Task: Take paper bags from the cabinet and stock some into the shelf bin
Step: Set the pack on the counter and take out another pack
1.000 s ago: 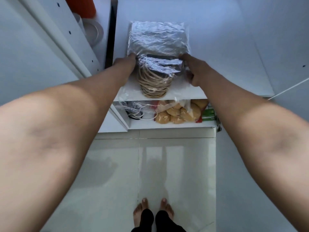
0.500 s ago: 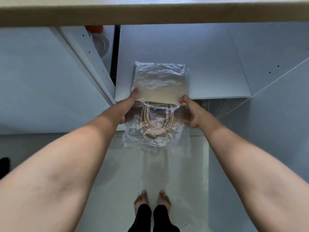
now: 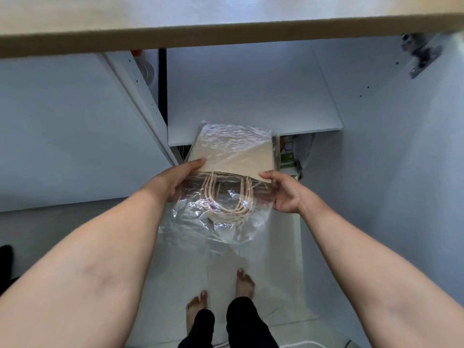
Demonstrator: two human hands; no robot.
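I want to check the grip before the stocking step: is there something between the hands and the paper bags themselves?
Yes. The paper bags are wrapped in a clear plastic bag, so the left hand and right hand mostly grip plastic film. Its loose open end hangs below the handles. The shelf bin is not in view.

One head-worn wide-angle camera is looking steeply down, close over both forearms, at the cabinet shelf (image 3: 251,101) and floor (image 3: 263,267).
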